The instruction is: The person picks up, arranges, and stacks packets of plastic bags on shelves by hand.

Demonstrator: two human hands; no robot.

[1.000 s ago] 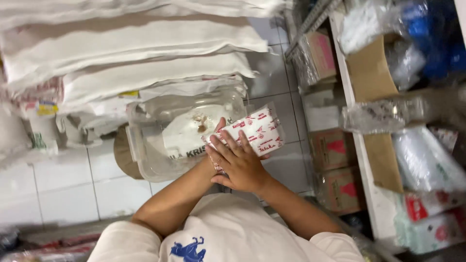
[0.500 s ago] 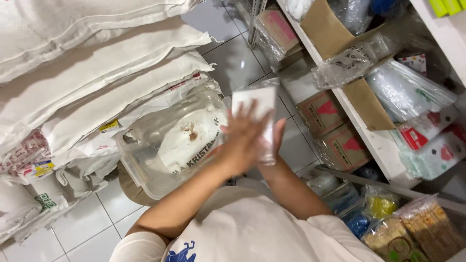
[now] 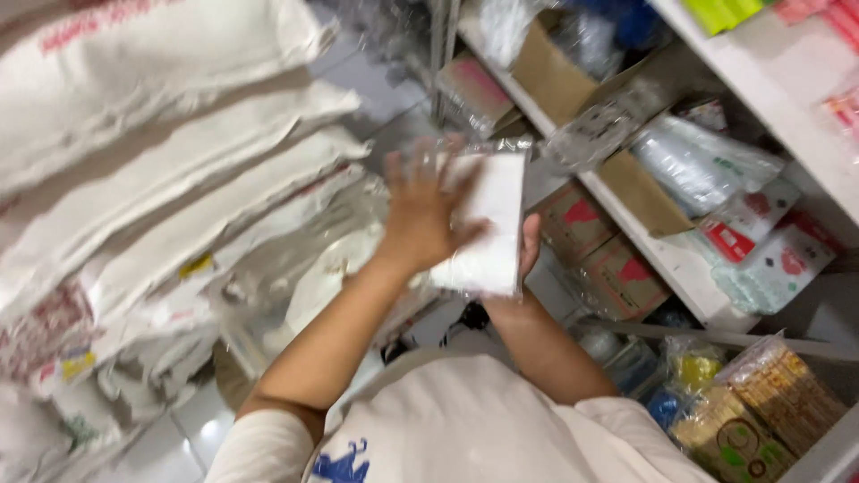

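Two hands (image 3: 420,215), one white packet (image 3: 483,224)

Bright, even indoor light; heavy motion blur smears everything, soft shadows.

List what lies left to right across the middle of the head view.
Stacked white sacks → left hand → white packet held in both hands → red-and-brown cartons under the shelf → clear bags of white goods on the white shelf.
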